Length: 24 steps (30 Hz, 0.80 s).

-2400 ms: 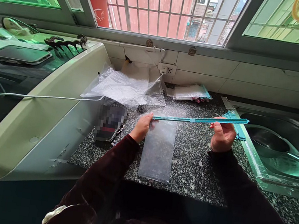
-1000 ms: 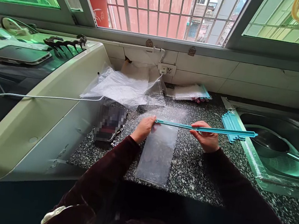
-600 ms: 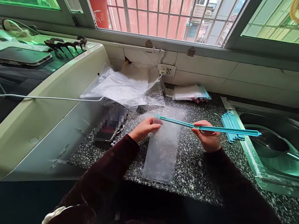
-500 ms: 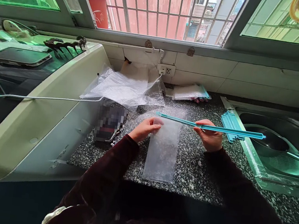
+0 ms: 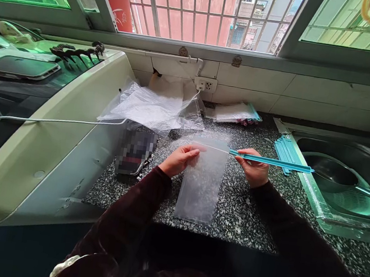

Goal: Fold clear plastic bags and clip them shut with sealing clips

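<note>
At left, the dark phone-like object (image 5: 136, 152) lies close beside the left sleeve, so a wide elbow swing could knock it; right of it, the left hand (image 5: 180, 158) pinches the far left part of a clear plastic sleeve (image 5: 201, 191), whose thin film could crease or slip if that grip loosens. The right hand (image 5: 255, 166) grips a blue strip (image 5: 281, 162) whose left end meets the sleeve's right edge, and a crooked push could snag the film, while the strip's right end, reaching toward the sink (image 5: 323, 220), could bump the stacked blue strips (image 5: 282, 148) off the tabletop (image 5: 234, 214).
</note>
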Available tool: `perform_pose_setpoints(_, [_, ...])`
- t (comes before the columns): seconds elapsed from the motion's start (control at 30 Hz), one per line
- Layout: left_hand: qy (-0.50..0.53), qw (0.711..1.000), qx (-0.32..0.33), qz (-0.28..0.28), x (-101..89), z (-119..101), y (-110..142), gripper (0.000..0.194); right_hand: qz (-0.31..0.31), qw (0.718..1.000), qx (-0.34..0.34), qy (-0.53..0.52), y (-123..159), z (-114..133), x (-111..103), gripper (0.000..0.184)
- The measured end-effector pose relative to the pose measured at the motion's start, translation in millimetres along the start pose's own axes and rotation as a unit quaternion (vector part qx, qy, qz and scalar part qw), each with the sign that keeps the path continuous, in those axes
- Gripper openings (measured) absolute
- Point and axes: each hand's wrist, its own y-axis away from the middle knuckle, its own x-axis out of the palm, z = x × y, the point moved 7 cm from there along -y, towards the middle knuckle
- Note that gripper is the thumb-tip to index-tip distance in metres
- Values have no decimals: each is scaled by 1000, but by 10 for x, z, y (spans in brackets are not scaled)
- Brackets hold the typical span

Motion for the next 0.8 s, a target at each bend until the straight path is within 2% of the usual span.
perform_pose_setpoints(0.33, [-4, 999, -33, -25, 49, 111, 7, 38, 3, 1000, -21, -13, 100, 180, 100, 13])
perform_pose_setpoints(0.47, [-1, 997, -65, -39, 69, 140, 24, 38, 21, 999, -7, -25, 142, 164, 144, 13])
perform_pose_setpoints(0.6, [25, 995, -58, -74, 41, 139, 19, 36, 34, 999, 6, -25, 163, 123, 175, 14])
perform_pose_setpoints(0.8, [45, 991, -61, -111, -18, 177, 5, 30, 50, 999, -11, -6, 170, 131, 216, 15])
